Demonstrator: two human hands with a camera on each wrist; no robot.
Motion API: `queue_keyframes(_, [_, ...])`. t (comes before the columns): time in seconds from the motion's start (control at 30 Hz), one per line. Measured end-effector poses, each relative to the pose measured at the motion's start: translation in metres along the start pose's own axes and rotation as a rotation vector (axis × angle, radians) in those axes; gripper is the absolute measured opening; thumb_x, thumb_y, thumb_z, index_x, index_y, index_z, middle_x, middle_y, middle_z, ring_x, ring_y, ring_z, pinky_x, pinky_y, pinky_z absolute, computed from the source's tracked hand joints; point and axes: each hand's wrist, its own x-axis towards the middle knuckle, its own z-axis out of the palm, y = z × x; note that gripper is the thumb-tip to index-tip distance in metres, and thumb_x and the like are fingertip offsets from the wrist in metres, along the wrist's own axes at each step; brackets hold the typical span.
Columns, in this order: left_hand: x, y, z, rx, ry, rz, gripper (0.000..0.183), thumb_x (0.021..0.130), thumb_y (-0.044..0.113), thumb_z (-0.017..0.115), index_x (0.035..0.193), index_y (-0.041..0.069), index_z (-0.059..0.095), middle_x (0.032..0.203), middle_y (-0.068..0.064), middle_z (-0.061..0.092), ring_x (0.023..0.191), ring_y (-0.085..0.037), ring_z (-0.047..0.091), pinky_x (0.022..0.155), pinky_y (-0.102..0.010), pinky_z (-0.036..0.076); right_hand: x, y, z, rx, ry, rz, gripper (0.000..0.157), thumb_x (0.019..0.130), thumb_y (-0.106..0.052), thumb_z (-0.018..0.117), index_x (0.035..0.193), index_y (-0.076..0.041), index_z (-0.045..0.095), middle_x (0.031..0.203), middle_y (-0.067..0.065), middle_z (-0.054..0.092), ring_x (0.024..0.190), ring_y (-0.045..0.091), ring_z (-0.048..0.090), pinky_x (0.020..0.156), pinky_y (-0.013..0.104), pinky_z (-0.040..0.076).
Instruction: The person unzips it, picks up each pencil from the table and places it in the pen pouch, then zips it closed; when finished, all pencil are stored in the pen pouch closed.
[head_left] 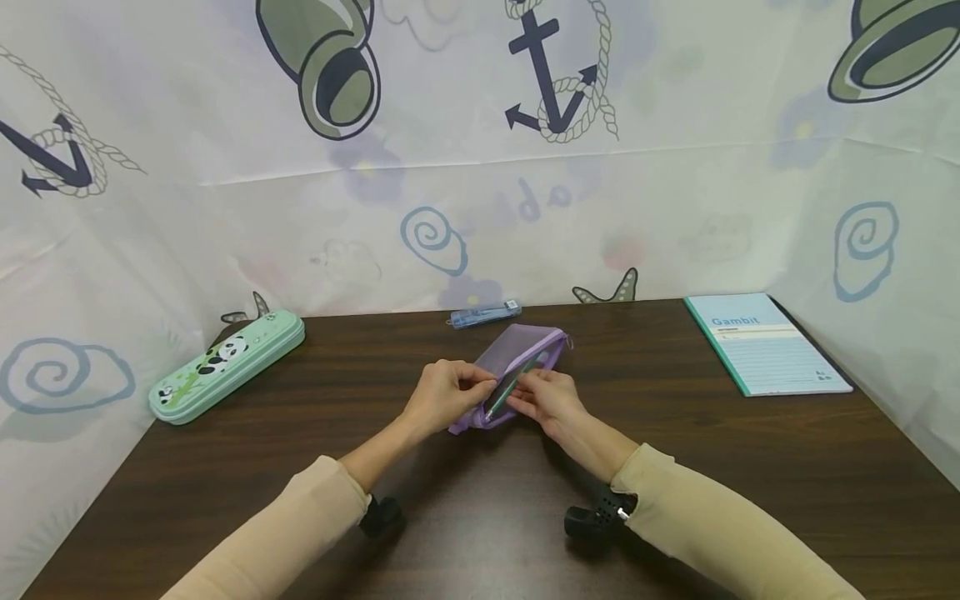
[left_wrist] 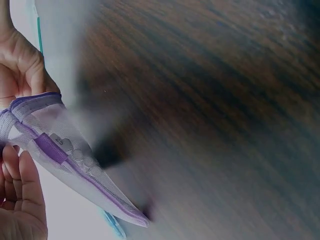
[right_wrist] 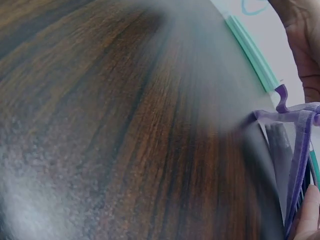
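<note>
Both hands hold a purple mesh zip pouch (head_left: 517, 343) above the middle of the table, its mouth apart. My left hand (head_left: 447, 393) pinches the left edge of the opening with thumb and fingers. On the other side, my right hand (head_left: 551, 402) grips the right edge, its fingertips beside a green pen (head_left: 501, 402) lying lengthwise in the mouth. In the left wrist view, the pouch's side shows a purple fabric tab (left_wrist: 51, 148) and a small white label (left_wrist: 60, 141). Dark contents (right_wrist: 306, 179) show past the zip edge in the right wrist view.
A mint green pencil case (head_left: 228, 367) with pandas lies at the left edge. Behind the pouch is a slim blue object (head_left: 485, 314) with a pale label. A light blue notebook (head_left: 772, 346) lies at the back right. Printed cloth (head_left: 480, 183) walls in the table (head_left: 480, 517).
</note>
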Motion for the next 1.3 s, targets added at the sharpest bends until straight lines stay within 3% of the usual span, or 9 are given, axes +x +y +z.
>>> queue_keyframes(0.47, [-0.003, 0.0, -0.002, -0.036, -0.009, 0.002, 0.011, 0.085, 0.012, 0.07, 0.089, 0.004, 0.075, 0.082, -0.006, 0.071, 0.063, -0.003, 0.056, 0.055, -0.018, 0.044, 0.0, 0.0, -0.003, -0.073, -0.08, 0.032, 0.026, 0.094, 0.005, 0.047, 0.118, 0.015, 0.044, 0.077, 0.009, 0.065, 0.073, 0.015, 0.066, 0.067, 0.026, 0.055])
queue_keyframes(0.6, [-0.005, 0.0, -0.004, -0.021, -0.018, 0.002, 0.01, 0.084, 0.01, 0.07, 0.09, 0.004, 0.075, 0.081, -0.006, 0.07, 0.064, -0.004, 0.055, 0.056, -0.018, 0.045, -0.002, -0.001, -0.007, -0.116, -0.109, 0.031, 0.033, 0.096, 0.004, 0.044, 0.126, 0.017, 0.041, 0.097, 0.022, 0.067, 0.083, 0.017, 0.066, 0.07, 0.026, 0.055])
queue_keyframes(0.73, [-0.006, -0.001, -0.005, -0.003, -0.014, -0.006, 0.01, 0.084, 0.009, 0.069, 0.091, 0.005, 0.075, 0.081, -0.004, 0.068, 0.066, -0.005, 0.054, 0.058, -0.018, 0.045, -0.008, -0.006, -0.015, -0.172, -0.159, 0.032, 0.038, 0.097, 0.004, 0.04, 0.132, 0.019, 0.036, 0.124, 0.033, 0.053, 0.094, 0.02, 0.065, 0.075, 0.026, 0.054])
queue_keyframes(0.9, [-0.006, -0.003, -0.005, 0.0, 0.001, -0.011, 0.01, 0.084, 0.01, 0.07, 0.092, 0.005, 0.075, 0.082, -0.004, 0.067, 0.066, -0.005, 0.053, 0.058, -0.018, 0.044, -0.014, -0.012, -0.026, -0.209, -0.219, 0.052, 0.041, 0.099, 0.003, 0.035, 0.137, 0.019, 0.029, 0.133, 0.036, 0.043, 0.102, 0.024, 0.064, 0.084, 0.03, 0.051])
queue_keyframes(1.0, [-0.007, -0.004, -0.006, -0.005, 0.003, -0.013, 0.01, 0.084, 0.01, 0.069, 0.092, 0.005, 0.075, 0.081, -0.004, 0.066, 0.066, -0.006, 0.052, 0.057, -0.019, 0.043, -0.017, -0.015, -0.03, -0.186, -0.228, 0.053, 0.042, 0.099, 0.002, 0.037, 0.137, 0.018, 0.028, 0.128, 0.034, 0.05, 0.096, 0.021, 0.066, 0.084, 0.031, 0.051])
queue_keyframes(1.13, [-0.008, -0.006, -0.007, -0.009, 0.0, 0.005, 0.01, 0.086, 0.009, 0.068, 0.092, 0.005, 0.074, 0.08, -0.004, 0.064, 0.065, -0.007, 0.05, 0.056, -0.019, 0.042, -0.022, -0.022, -0.043, -0.156, -0.246, 0.066, 0.039, 0.098, 0.0, 0.042, 0.133, 0.016, 0.036, 0.101, 0.02, 0.068, 0.086, 0.018, 0.068, 0.08, 0.031, 0.053])
queue_keyframes(1.3, [-0.01, -0.011, -0.01, -0.019, 0.002, 0.037, 0.011, 0.087, 0.009, 0.066, 0.093, 0.004, 0.074, 0.08, -0.004, 0.062, 0.065, -0.009, 0.048, 0.056, -0.02, 0.04, -0.023, -0.041, -0.067, -0.12, -0.25, -0.005, 0.014, 0.096, -0.003, 0.049, 0.106, 0.004, 0.056, 0.08, 0.004, 0.07, 0.076, 0.014, 0.068, 0.074, 0.027, 0.054])
